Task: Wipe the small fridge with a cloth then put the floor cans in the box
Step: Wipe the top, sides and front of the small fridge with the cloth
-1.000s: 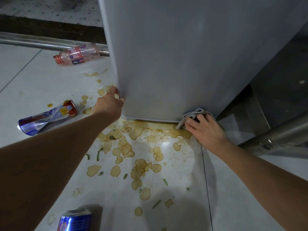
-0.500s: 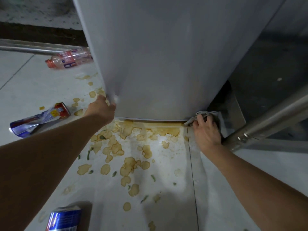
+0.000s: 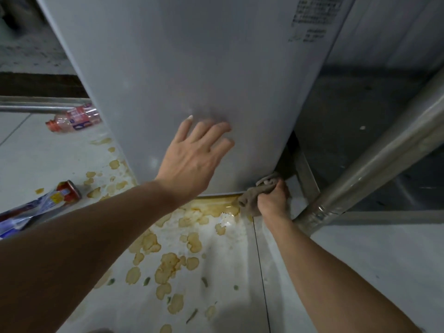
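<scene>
The person is on the wiping step. The small fridge (image 3: 192, 68) is big and grey and fills the top of the view, from about 10 o'clock to 1 o'clock.

The left hand (image 3: 192, 159) lies flat on the fridge front, near the middle of the view, with its fingers spread out. It looks like it is holding the fridge steady. The right hand (image 3: 272, 203) is at about 4 o'clock from the left hand. Its fingers are curled tight round a bunched-up cloth (image 3: 258, 194). The cloth touches the bottom corner of the fridge, right by the floor.

A squashed can (image 3: 40, 203) lies on the floor at 9 o'clock. A plastic bottle (image 3: 77, 117) lies at 10 o'clock. Brown spill spots (image 3: 168, 263) cover the floor at 6 o'clock. No box shows here.

I think the next move is to rub the cloth along the bottom edge. The cans come after.
</scene>
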The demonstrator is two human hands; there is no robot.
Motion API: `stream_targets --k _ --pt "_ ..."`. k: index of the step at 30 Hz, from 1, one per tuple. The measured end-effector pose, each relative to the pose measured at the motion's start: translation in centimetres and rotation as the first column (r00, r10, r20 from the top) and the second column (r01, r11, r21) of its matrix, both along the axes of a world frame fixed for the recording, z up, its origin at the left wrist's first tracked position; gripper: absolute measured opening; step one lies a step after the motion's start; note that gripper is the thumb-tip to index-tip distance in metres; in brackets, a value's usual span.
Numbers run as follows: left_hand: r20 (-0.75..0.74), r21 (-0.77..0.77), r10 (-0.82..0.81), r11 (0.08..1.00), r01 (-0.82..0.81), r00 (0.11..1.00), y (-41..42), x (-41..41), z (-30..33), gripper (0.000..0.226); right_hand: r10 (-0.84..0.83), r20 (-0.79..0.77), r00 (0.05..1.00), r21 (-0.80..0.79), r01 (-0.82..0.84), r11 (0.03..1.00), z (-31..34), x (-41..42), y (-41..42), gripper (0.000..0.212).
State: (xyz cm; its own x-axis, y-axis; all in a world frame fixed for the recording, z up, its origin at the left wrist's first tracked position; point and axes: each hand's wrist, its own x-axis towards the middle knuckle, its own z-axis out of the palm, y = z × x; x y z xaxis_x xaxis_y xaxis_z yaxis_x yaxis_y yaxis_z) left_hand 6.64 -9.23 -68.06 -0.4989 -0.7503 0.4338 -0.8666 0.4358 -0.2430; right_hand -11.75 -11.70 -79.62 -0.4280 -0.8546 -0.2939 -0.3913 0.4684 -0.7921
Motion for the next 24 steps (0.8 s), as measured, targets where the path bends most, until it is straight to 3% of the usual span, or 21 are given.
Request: stream_targets --k 3,5,11,19,24 --pt "0.222 -0.089 -0.064 0.992 0.085 0.973 -1.7 -0.5 0.5 0.048 -0.04 0.195 0.98 -0.009 0.042 0.999 -0.2 -0.1 -1.1 0.055" --pt "0.281 -0.131 -0.073 0.985 0.113 0.957 -2.4 -0.2 0.4 0.046 -0.063 0.249 0.966 0.031 0.057 0.998 -0.1 -0.4 -1.9 0.054" --pt "0.409 -0.185 -0.04 0.975 0.126 0.912 -3.1 1.0 0.2 0.053 -0.153 0.197 0.968 0.031 0.149 0.988 -0.1 0.1 -3.4 0.038" --pt "0.437 -0.214 -0.078 0.959 0.188 0.896 -2.8 0.9 1.1 0.051 -0.112 0.117 0.987 -0.251 0.139 0.958 4.5 0.8 -3.1 0.04" --pt "0.48 -0.101 -0.129 0.974 0.201 0.868 -2.0 0.4 3.3 0.048 -0.108 0.093 0.99 -0.371 0.135 0.919 9.8 0.8 -3.0 0.039"
